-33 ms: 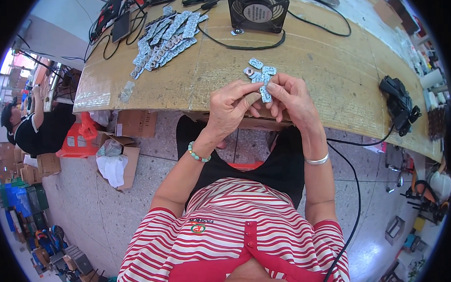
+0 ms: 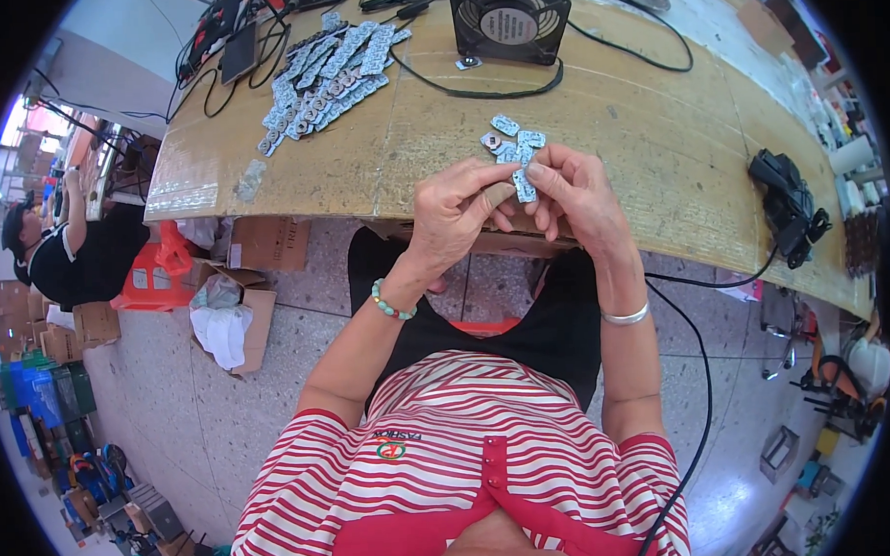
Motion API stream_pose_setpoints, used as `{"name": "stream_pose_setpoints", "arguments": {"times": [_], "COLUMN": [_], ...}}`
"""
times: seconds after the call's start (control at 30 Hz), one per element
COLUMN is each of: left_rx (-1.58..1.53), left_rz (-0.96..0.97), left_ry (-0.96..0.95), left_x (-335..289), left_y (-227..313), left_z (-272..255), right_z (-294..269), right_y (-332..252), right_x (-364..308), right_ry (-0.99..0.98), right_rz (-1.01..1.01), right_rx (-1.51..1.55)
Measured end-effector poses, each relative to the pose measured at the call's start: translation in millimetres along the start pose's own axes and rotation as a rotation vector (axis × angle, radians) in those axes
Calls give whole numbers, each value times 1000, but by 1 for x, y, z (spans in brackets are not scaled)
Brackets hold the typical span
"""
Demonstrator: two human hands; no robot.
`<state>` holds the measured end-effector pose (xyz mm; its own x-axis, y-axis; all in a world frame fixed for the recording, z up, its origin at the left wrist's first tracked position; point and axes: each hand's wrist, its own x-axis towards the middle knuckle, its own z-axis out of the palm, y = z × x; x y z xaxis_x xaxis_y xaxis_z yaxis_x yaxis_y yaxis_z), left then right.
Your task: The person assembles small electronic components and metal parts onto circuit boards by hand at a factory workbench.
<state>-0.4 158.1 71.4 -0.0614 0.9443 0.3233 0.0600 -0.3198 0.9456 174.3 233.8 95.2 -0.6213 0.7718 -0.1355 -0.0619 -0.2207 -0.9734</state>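
My left hand (image 2: 459,201) and my right hand (image 2: 581,187) meet over the near edge of the table. Between them is a small pale-blue board (image 2: 524,186) with dark marks, which looks like a little circuit board. The thumb and forefinger of my right hand pinch its upper part. My left fingers close in on it from the other side; whether they hold anything more is hidden. Just beyond my fingertips lie several similar loose boards (image 2: 504,125), one with a round metal part (image 2: 491,140) on it.
Strips of such boards (image 2: 330,76) are heaped at the far left of the cardboard-covered table (image 2: 430,131). A black fan (image 2: 510,23) stands at the back, its cable (image 2: 502,94) curling in front. Black adapters (image 2: 788,205) lie at right. Another person (image 2: 66,242) sits at far left.
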Motion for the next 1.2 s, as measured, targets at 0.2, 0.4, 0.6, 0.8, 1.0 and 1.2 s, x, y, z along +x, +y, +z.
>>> {"name": "stream_pose_setpoints", "arguments": {"times": [0.2,0.4,0.6,0.8,1.0,1.2], "left_rx": [29,37,40,-41,-30,-13], "left_rz": [38,38,98,21,29,39], "left_ry": [17,26,70,85,80,58], "left_x": [-2,-2,-1,0,-1,0], "left_y": [-1,-1,-2,-1,1,3], "left_z": [2,2,6,7,5,5], "right_z": [2,2,2,2,3,3], "right_y": [-2,-2,-1,-3,-4,-2], "right_x": [-2,-2,-2,-3,-3,-3], "right_ry": [7,14,11,14,17,31], "right_rz": [12,18,17,8,8,0], "right_rx": [-18,-20,-16,-17,-41,-61]}}
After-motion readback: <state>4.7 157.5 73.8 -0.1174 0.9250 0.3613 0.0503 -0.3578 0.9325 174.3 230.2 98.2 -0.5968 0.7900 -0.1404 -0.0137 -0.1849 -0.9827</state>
